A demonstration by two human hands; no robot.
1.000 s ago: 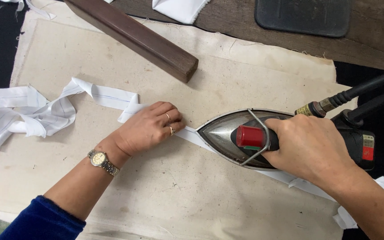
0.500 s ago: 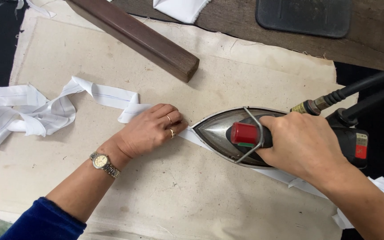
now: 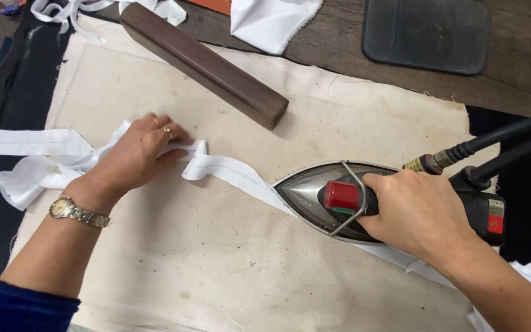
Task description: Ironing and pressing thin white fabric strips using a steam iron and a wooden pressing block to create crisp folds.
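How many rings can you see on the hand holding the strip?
1: a gold ring on a finger of the left hand, which presses the white fabric strip. More may be hidden under the curled fingers. The right hand, on the iron, shows none.

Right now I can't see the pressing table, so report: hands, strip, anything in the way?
Left hand pinning white strip. Right hand gripping iron on strip. Wooden block lies beyond, apart.

dark wooden block, black rubber mat
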